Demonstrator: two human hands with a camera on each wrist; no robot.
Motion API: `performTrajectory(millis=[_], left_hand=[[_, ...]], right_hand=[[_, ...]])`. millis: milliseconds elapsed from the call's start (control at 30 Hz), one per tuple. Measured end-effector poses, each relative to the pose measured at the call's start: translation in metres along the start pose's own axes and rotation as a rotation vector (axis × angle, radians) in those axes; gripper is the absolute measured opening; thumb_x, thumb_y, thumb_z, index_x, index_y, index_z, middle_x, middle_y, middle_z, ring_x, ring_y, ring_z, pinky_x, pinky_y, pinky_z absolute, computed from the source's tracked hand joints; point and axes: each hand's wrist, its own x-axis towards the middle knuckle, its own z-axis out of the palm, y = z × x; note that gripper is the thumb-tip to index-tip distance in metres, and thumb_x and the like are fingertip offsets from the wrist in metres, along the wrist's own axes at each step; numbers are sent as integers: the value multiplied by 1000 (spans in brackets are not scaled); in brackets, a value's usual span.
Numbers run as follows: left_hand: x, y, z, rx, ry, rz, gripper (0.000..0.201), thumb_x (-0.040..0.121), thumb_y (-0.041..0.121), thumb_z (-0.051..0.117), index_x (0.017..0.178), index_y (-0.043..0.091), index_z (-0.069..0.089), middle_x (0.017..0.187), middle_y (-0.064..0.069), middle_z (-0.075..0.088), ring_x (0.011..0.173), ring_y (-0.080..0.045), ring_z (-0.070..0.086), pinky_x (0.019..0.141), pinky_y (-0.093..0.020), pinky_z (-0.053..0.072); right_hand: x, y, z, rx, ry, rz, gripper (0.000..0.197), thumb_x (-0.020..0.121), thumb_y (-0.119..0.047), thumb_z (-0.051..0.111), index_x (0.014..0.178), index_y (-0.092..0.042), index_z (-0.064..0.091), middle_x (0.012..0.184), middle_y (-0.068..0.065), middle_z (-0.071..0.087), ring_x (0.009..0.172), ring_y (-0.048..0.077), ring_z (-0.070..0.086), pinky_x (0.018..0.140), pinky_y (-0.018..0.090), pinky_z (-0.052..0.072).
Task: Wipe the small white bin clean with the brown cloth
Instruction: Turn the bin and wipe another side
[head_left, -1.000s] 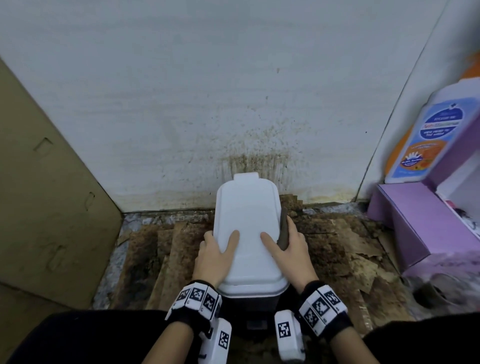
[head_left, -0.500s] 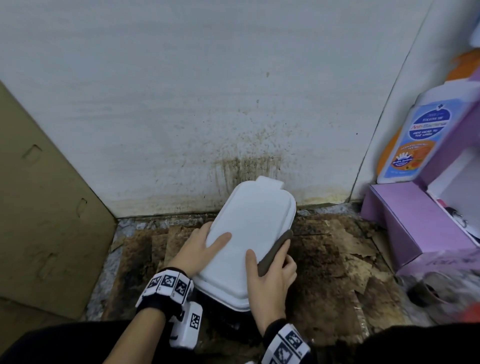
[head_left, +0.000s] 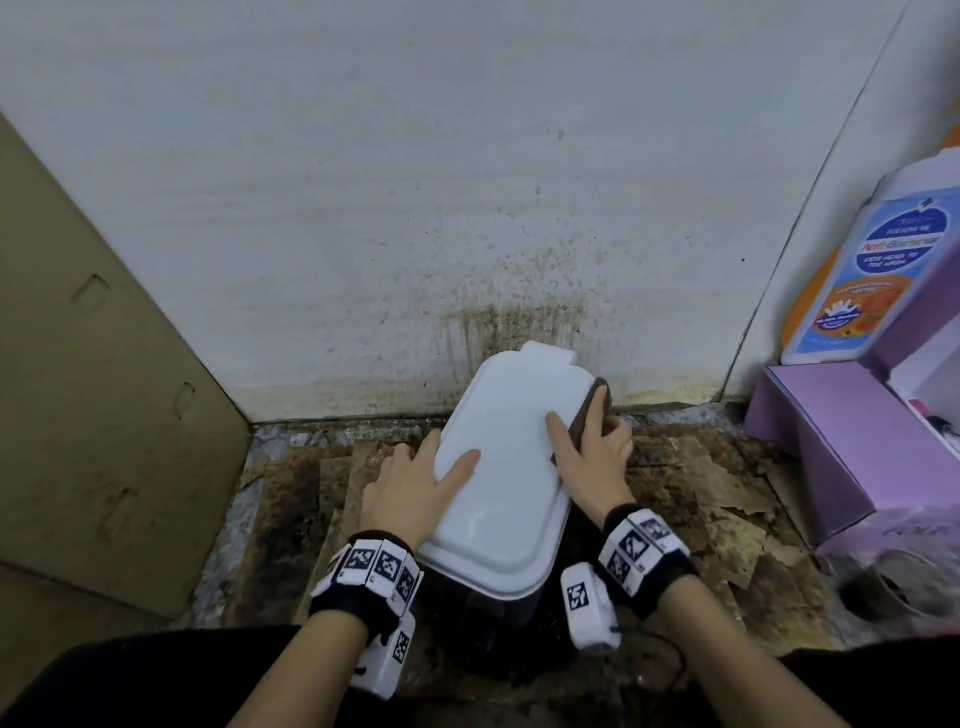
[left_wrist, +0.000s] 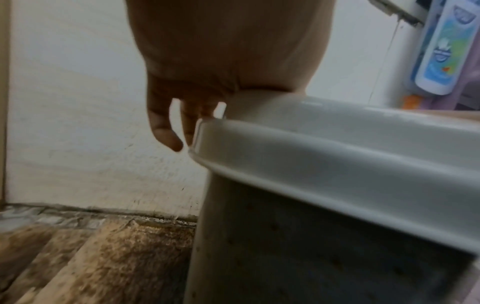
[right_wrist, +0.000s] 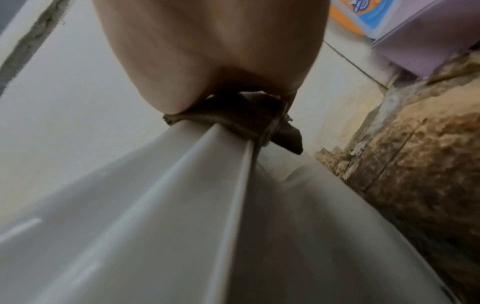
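Observation:
The small white bin (head_left: 504, 457) stands on the floor by the wall, its lid down and turned at an angle, far end to the right. My left hand (head_left: 415, 488) grips the lid's left edge, thumb on top and fingers hanging down the side (left_wrist: 163, 131). My right hand (head_left: 597, 457) holds the folded brown cloth (head_left: 589, 410) against the lid's right rim near the far corner, thumb lying on the lid. In the right wrist view the cloth (right_wrist: 241, 115) is wrapped over the rim of the lid (right_wrist: 155, 205) under my palm.
The white wall (head_left: 519, 208) right behind the bin carries brown splatter stains. A cardboard panel (head_left: 104, 389) leans at the left. A purple box (head_left: 852, 441) and a large soap bottle (head_left: 872, 270) stand at the right. Soiled, torn cardboard (head_left: 701, 493) covers the floor.
The bin has been turned from square-on to angled, far end to the right. My right hand has slid the cloth along the right rim toward the wall. My left hand stays on the left edge.

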Motion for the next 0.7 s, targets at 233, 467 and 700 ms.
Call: performTrajectory(millis=[233, 467, 700], left_hand=[[-45, 12, 10, -241, 121, -263, 69, 90, 75, 37, 123, 14, 41, 129, -14, 51, 105, -34, 56, 78, -37, 36], [-56, 1, 20, -632, 184, -207, 57, 88, 60, 61, 110, 14, 34, 108, -7, 57, 87, -13, 58, 60, -26, 38], [-47, -12, 10, -652, 176, -94, 51, 90, 54, 61, 115, 17, 36, 105, 1, 57, 91, -8, 59, 63, -24, 42]], right_hand=[[56, -7, -30, -77, -100, -8, 86, 90, -72, 45, 158, -41, 3, 159, 13, 15, 150, 34, 5, 118, 60, 20], [60, 2, -32, 53, -55, -89, 67, 97, -52, 54, 156, -38, 23, 159, 1, 27, 150, 27, 8, 115, 59, 21], [25, 11, -23, 147, 155, -57, 68, 95, -57, 51, 155, -41, 22, 160, 0, 24, 150, 27, 9, 117, 58, 24]])
